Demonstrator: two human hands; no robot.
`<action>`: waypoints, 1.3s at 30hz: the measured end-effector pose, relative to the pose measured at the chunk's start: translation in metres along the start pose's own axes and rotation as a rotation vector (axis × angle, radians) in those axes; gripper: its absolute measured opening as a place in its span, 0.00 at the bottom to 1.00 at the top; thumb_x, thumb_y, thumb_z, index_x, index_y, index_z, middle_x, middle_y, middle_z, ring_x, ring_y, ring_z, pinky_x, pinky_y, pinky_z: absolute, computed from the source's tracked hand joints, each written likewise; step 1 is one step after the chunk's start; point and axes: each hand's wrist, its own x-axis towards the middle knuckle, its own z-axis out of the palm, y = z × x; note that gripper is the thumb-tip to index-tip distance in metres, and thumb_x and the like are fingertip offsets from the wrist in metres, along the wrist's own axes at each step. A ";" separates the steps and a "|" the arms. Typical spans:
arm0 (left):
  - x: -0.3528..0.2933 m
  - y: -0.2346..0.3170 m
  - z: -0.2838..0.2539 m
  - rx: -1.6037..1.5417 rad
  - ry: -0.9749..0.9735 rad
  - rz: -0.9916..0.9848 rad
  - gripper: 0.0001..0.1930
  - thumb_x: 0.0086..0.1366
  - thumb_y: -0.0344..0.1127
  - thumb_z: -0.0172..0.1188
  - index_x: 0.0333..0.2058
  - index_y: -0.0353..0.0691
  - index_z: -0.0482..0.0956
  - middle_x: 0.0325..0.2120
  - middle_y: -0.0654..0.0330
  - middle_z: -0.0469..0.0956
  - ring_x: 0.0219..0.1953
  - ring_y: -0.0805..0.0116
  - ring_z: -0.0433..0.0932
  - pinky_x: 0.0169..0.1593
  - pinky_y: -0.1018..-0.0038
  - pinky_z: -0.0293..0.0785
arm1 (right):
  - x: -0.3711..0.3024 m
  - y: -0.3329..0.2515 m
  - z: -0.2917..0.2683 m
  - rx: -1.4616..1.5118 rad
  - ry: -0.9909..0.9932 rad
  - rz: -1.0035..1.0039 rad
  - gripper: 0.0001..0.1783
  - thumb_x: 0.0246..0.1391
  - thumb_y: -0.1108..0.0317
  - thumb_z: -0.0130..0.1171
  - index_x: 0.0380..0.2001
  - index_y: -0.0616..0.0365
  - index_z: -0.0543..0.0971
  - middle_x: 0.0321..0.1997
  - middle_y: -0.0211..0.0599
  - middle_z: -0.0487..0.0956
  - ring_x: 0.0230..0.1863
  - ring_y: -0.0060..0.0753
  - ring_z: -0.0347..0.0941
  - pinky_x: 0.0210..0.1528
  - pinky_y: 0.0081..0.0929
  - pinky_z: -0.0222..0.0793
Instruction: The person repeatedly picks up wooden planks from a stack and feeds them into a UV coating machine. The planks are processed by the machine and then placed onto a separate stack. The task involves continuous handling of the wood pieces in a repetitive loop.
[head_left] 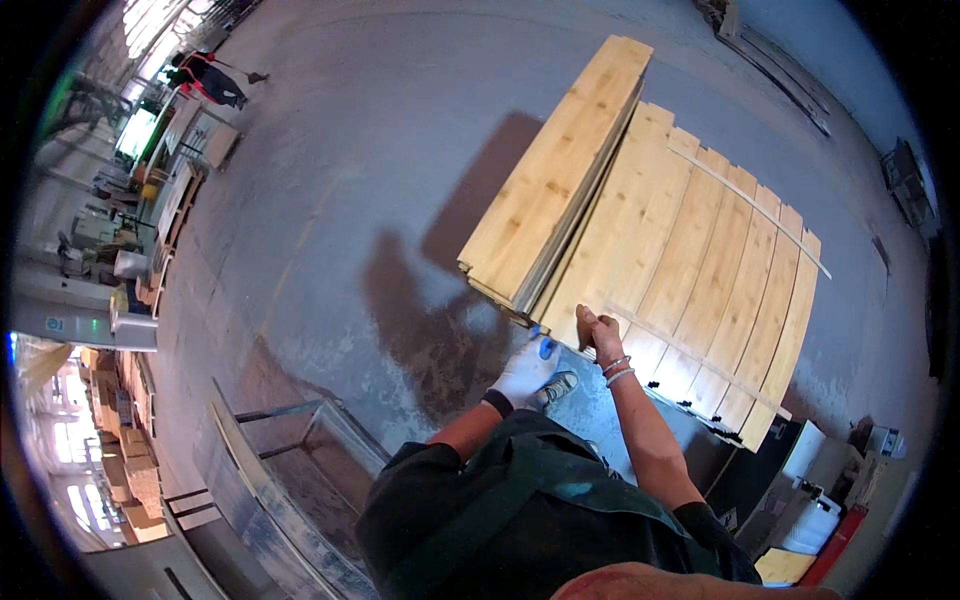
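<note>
Pale wooden planks (690, 260) with knots lie side by side in a broad layer ahead of me, to the right. Along the layer's left side rises a taller stack of planks (560, 170). My left hand (525, 370), in a white glove with blue fingertips, is closed at the near end of the planks by the tall stack's corner. Part of its grip is hidden. Bare and wearing bracelets, my right hand (602, 335) is curled closed over the layer's near edge; what lies inside its fingers is hidden. Two thin strips (750, 200) cross the planks.
At lower left stands a metal-framed cart (320, 430). Boxes and a white container (810, 525) sit at lower right. Far left, a person (208, 80) holds a long-handled tool near workbenches. Stacked cartons (135, 460) stand at the left. Grey concrete floor (350, 150) surrounds the planks.
</note>
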 end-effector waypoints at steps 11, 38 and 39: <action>-0.004 0.004 0.005 -0.391 -0.350 -0.169 0.24 0.71 0.54 0.47 0.40 0.37 0.79 0.26 0.53 0.80 0.32 0.64 0.79 0.41 0.68 0.74 | -0.065 -0.048 -0.078 -0.218 0.013 -0.128 0.21 0.54 0.53 0.66 0.21 0.60 0.76 0.17 0.29 0.74 0.17 0.19 0.66 0.16 0.24 0.56; -0.147 0.225 0.187 -0.236 -1.464 0.548 0.30 0.76 0.54 0.33 0.57 0.31 0.66 0.48 0.51 0.77 0.46 0.66 0.79 0.48 0.72 0.76 | -0.452 0.061 -0.128 0.441 1.188 -0.371 0.25 0.54 0.60 0.65 0.45 0.73 0.76 0.37 0.40 0.81 0.38 0.26 0.75 0.42 0.27 0.72; -0.160 0.228 0.197 -0.294 -1.525 0.479 0.30 0.75 0.54 0.33 0.54 0.31 0.70 0.43 0.49 0.79 0.43 0.63 0.80 0.45 0.71 0.77 | -0.456 0.071 -0.122 0.453 1.271 -0.387 0.25 0.54 0.60 0.65 0.45 0.73 0.76 0.37 0.40 0.81 0.38 0.26 0.75 0.42 0.27 0.72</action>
